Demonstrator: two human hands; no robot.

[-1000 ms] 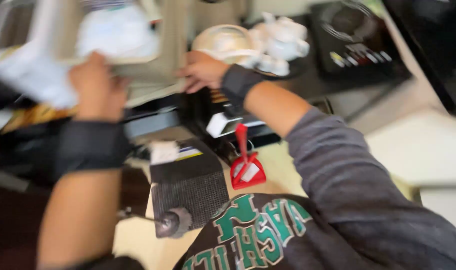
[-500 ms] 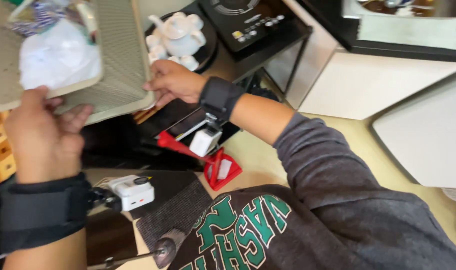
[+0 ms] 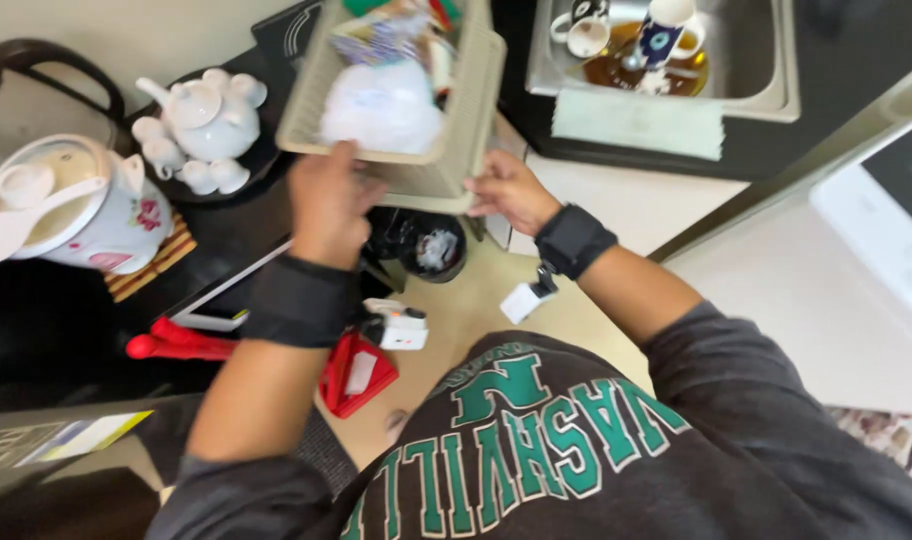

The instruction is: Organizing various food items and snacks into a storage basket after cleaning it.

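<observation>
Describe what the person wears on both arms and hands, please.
Both hands are bare. The left hand has a wide black band around the wrist. The right hand has a narrower black band with a small white tag hanging from it. Dark grey sleeves are pushed up toward the elbows.

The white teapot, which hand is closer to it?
Left. The left hand grips the beige basket at its near edge, just right of the white teapot. The right hand holds the basket's corner, farther right.
</observation>
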